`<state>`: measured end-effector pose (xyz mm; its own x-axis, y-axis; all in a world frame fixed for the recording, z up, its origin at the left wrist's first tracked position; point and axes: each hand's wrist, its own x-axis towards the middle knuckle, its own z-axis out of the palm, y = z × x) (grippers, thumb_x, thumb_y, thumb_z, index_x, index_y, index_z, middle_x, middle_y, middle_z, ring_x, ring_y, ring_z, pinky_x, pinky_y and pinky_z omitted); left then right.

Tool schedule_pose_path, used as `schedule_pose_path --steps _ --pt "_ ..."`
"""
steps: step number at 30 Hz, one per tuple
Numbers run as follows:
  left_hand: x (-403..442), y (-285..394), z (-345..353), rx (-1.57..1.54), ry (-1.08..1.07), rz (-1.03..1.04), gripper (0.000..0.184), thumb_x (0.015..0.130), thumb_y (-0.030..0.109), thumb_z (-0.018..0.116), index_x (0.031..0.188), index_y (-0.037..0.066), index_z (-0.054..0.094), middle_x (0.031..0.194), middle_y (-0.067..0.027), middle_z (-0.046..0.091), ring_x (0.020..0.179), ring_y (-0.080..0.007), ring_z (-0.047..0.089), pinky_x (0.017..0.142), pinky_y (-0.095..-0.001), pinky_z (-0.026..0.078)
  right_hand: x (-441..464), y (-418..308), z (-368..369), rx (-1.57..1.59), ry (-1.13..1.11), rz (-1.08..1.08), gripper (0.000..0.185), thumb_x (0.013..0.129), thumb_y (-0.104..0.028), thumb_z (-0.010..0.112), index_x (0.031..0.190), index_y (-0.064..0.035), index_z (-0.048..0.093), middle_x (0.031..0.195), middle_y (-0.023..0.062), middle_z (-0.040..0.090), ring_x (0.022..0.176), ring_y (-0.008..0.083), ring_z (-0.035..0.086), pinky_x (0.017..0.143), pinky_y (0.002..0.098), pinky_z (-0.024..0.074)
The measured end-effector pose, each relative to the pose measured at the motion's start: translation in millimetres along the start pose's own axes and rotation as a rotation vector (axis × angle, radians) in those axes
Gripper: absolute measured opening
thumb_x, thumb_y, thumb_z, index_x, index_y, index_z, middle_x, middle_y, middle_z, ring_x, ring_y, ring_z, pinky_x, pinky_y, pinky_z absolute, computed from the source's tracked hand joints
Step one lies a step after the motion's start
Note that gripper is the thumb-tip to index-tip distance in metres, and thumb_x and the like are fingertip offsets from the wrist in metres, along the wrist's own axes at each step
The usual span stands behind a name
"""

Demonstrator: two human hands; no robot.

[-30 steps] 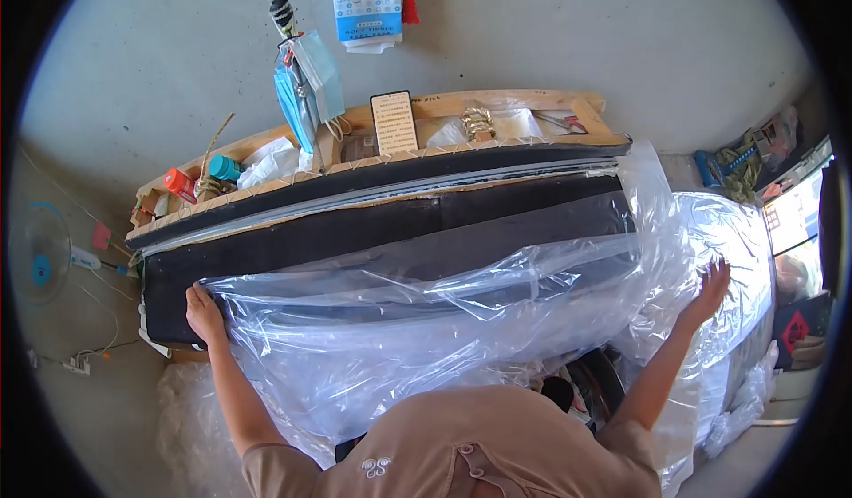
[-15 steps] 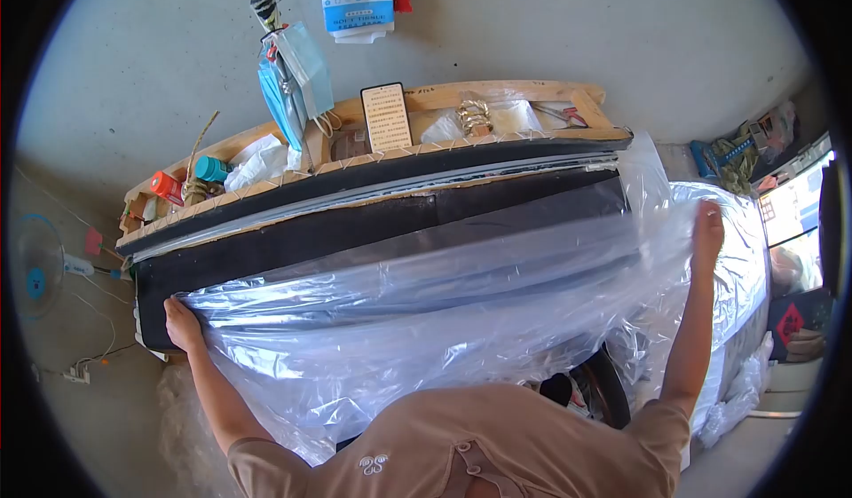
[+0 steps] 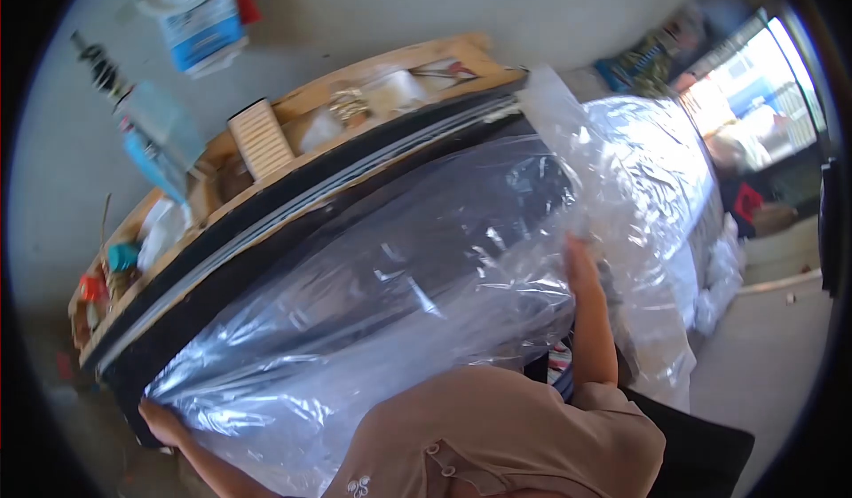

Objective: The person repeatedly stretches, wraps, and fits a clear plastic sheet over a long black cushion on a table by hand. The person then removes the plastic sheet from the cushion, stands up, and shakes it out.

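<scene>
A large sheet of clear plastic film (image 3: 417,285) spreads over the black work surface (image 3: 169,338). My left hand (image 3: 164,422) grips the film's edge at the lower left corner of that surface, fingers closed, with wrinkles fanning out from it. At the other end, my right hand (image 3: 581,263) is closed on the film near the right edge. Its fingertips are slightly blurred and partly behind the plastic. More loose film (image 3: 635,258) hangs in folds beside my right forearm.
A wooden tray (image 3: 311,85) along the back holds a phone (image 3: 261,141), a red-capped bottle (image 3: 92,288) and a teal lid (image 3: 122,256). Face masks (image 3: 155,138) hang above it. Shiny silver wrapping (image 3: 652,156) lies to the right, near a black chair (image 3: 701,440).
My view has turned and tilted rightward. My right hand has come inward and closer to my body with the film, which now lies flatter over the black surface. My left hand keeps its corner.
</scene>
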<state>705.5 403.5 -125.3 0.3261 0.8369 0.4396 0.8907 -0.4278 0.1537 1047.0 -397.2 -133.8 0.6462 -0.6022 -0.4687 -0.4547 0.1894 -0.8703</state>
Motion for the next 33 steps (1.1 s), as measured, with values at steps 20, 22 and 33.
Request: schedule_pose_path --steps 20,22,33 --pt "7.8 9.1 -4.3 0.124 -0.059 -0.035 0.039 0.096 0.035 0.033 0.104 0.005 0.055 0.099 -0.0201 0.059 0.084 -0.0402 0.057 0.064 -0.0469 0.046 5.3 -83.2 124.0 -1.264 -0.257 -1.583 0.050 0.083 -0.036 0.056 0.123 -0.0063 0.047 0.126 0.0147 0.047 0.116 0.0304 0.043 0.098 0.0433 0.0313" --pt "0.6 17.7 -10.2 0.064 -0.047 -0.005 0.040 0.095 0.035 0.033 0.104 0.003 0.055 0.099 -0.0212 0.059 0.085 -0.0404 0.056 0.065 -0.0465 0.045 24.5 -87.1 107.6 -1.133 -0.153 -1.508 0.034 0.074 -0.013 0.061 0.107 -0.0060 0.056 0.110 0.0130 0.055 0.104 0.0306 0.050 0.092 0.0428 0.0372" --pt "-13.1 -39.5 -33.4 -0.283 0.072 -0.065 0.035 0.095 0.027 0.041 0.112 -0.002 0.053 0.107 -0.0178 0.057 0.095 -0.0294 0.055 0.083 -0.0347 0.043 -51.0 -59.3 147.8 -1.307 -0.466 -1.508 0.048 0.087 -0.032 0.048 0.125 -0.0020 0.044 0.138 0.0116 0.035 0.128 0.0264 0.031 0.106 0.0444 0.0206"
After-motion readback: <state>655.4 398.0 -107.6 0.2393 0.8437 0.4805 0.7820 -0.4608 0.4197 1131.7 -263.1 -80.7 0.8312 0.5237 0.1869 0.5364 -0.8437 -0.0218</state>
